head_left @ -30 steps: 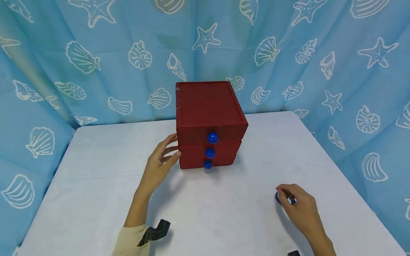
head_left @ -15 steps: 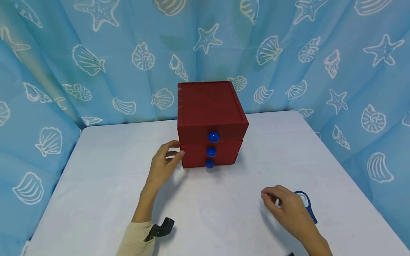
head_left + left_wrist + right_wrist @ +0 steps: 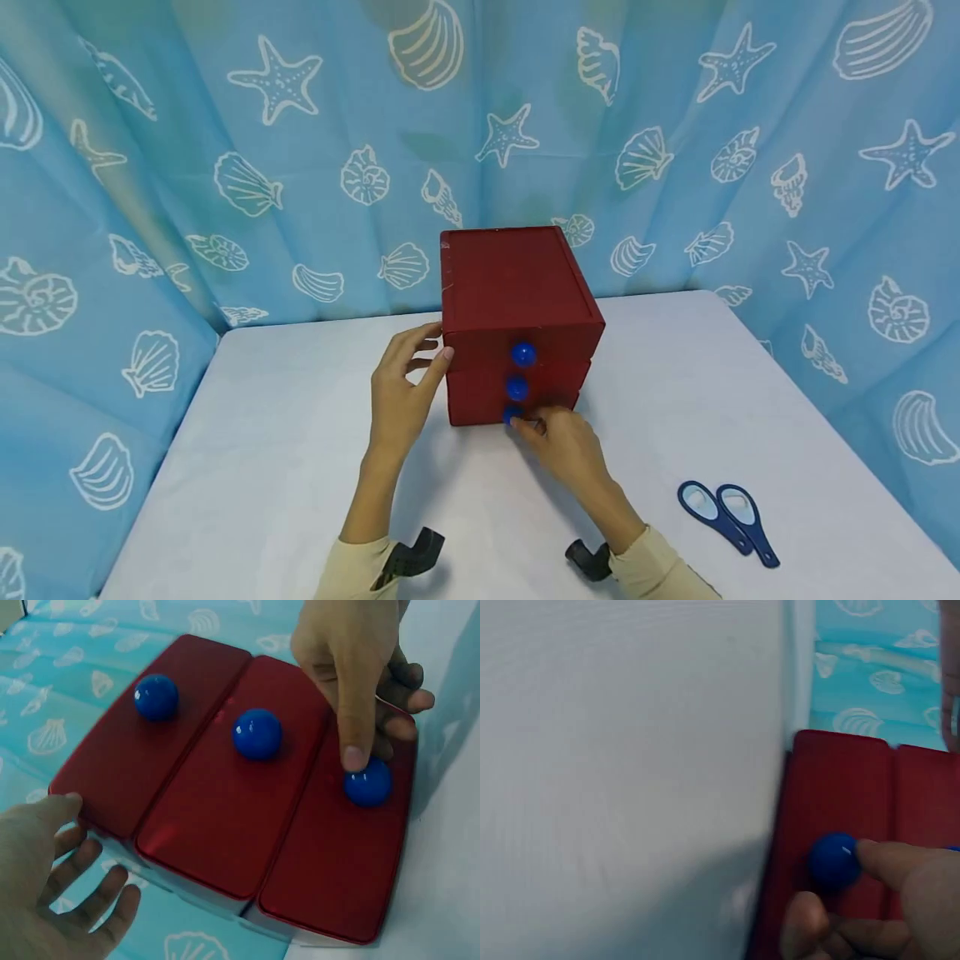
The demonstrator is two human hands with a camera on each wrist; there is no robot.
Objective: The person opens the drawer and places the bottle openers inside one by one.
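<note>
A dark red chest of three small drawers (image 3: 521, 275) with round blue knobs stands at the back of the table. My left hand (image 3: 405, 387) steadies its left side, fingers loosely spread, thumb at the front edge by the top drawer. At the bottom drawer, my right hand (image 3: 566, 442) has its thumb and curled fingers at the lowest blue knob (image 3: 367, 782). The thumb touches this knob in the right wrist view, with another fingertip (image 3: 804, 922) close by its other side. All three drawers sit closed.
Two blue-handled magnifying glasses (image 3: 712, 512) lie partly overlapping at the right of the white table (image 3: 300, 467). A light blue curtain (image 3: 315, 208) with shells and starfish hangs behind and along the sides, close behind the chest.
My right hand has left the magnifying glasses on the table and moved left to the lowest knob. The left hand stays at the chest's side. The head view has tilted and shifted slightly.
</note>
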